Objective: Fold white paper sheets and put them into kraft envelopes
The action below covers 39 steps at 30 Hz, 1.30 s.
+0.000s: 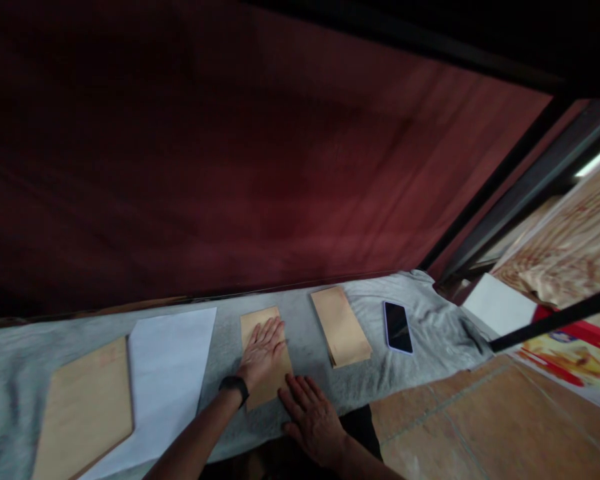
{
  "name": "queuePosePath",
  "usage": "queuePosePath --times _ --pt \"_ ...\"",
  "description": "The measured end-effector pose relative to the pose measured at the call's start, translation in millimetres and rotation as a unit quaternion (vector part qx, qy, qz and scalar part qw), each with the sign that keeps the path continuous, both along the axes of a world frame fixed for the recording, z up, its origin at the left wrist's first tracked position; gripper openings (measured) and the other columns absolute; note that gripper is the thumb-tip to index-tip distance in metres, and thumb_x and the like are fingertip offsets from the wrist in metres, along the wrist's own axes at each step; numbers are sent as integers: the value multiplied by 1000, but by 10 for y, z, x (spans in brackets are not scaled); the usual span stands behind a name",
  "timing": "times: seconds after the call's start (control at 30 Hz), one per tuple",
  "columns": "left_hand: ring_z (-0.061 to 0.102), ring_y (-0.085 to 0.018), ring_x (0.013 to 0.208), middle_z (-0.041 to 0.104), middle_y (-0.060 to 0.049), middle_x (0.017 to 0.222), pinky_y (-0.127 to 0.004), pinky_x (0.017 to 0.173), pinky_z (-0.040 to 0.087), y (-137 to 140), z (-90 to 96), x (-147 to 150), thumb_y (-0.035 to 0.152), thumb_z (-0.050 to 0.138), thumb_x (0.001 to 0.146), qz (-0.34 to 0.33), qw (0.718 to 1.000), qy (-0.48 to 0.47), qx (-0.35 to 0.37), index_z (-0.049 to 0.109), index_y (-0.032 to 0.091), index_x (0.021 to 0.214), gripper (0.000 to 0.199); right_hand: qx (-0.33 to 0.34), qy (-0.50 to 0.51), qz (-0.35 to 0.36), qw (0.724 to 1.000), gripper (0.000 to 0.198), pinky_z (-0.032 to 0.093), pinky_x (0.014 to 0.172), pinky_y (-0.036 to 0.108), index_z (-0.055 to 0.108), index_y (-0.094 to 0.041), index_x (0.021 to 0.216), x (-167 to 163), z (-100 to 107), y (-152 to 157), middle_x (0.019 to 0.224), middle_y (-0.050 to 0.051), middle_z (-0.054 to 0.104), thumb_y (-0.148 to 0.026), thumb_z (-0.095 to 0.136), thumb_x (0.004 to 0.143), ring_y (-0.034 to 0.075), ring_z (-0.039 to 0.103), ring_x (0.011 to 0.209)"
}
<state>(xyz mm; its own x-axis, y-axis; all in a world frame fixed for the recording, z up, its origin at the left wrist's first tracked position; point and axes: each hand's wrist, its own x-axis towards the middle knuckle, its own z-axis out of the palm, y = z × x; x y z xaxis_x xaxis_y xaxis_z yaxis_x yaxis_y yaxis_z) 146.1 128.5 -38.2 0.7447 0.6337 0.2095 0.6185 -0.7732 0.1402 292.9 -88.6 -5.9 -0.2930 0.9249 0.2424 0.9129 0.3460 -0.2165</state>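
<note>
A tan paper envelope [264, 393] lies flat on the grey cloth in front of me. My left hand [263, 350], with a black band at the wrist, rests palm down on its upper part, fingers stretched out. At its lower right corner lies my right hand [313, 417], palm down with the fingers spread, the fingertips at the envelope's edge. To the right is a small stack of similar tan envelopes [341, 327]. White paper sheets [173, 373] are on the left, beside a larger stack of tan envelopes [87, 393].
Grey cloth [300, 313] covers the narrow surface. A phone [398, 327] with a dark screen lies on its right part. A dark red panel [280, 167] rises behind. At the right are a black metal bar [555, 319], a printed box [575, 353] and a tiled floor [445, 427].
</note>
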Motion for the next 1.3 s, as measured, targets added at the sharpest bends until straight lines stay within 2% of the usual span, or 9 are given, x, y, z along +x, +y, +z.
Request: queuePosePath --times 0.17,0.3,0.43,0.63,0.8,1.03,1.17,1.3 --pt "25 -27 153 37 -8 163 -54 122 20 214 -2 108 43 27 104 30 999 -11 -7 29 26 159 57 -7 2 -3 1000 68 39 118 44 28 -30 159 -3 -4 5 165 9 25 -47 56 100 27 41 145" --pt "23 -30 154 36 -7 163 -58 122 19 196 37 154 41 27 104 63 997 2 -31 35 26 157 56 2 12 -5 1000 67 40 117 45 29 -30 159 -11 -26 7 165 10 27 -47 56 100 27 41 145" --pt "25 -26 153 36 -6 163 -53 123 19 -82 61 25 41 28 104 21 999 15 -42 34 23 157 56 0 17 -14 1000 65 41 116 47 32 -30 158 -34 -39 8 164 10 31 -47 57 100 27 42 145" --pt "33 -21 150 35 -8 164 -43 124 22 -821 99 -405 43 31 106 -72 997 3 -6 15 21 162 62 6 7 -18 1000 63 38 118 49 38 -28 155 -67 -51 4 162 10 34 -45 60 99 28 40 145" --pt "33 -22 150 31 -9 165 -39 122 26 -1258 147 -687 52 39 103 -80 997 1 22 9 21 162 74 -2 5 -21 1000 64 36 119 47 32 -28 158 -74 -15 6 163 9 34 -44 56 101 27 40 145" --pt "37 -22 148 32 -8 165 -38 120 31 -1329 214 -917 53 37 103 -70 997 -4 12 4 24 162 75 -8 16 -30 999 56 32 120 48 38 -26 155 -62 -56 -24 162 9 36 -41 52 103 26 40 146" --pt "38 -23 148 31 -9 165 -39 120 32 -1335 248 -1075 53 39 102 -59 998 5 18 6 23 163 75 -12 16 -42 999 56 29 122 48 35 -20 157 -15 -63 -72 160 9 39 -35 49 104 25 39 146" --pt "38 -24 148 34 -11 164 -40 120 32 -1337 184 -1177 53 40 102 -57 998 -1 39 13 20 162 74 -18 25 -50 998 56 28 123 47 35 -18 156 16 -25 -90 157 10 44 -36 47 105 25 40 145"
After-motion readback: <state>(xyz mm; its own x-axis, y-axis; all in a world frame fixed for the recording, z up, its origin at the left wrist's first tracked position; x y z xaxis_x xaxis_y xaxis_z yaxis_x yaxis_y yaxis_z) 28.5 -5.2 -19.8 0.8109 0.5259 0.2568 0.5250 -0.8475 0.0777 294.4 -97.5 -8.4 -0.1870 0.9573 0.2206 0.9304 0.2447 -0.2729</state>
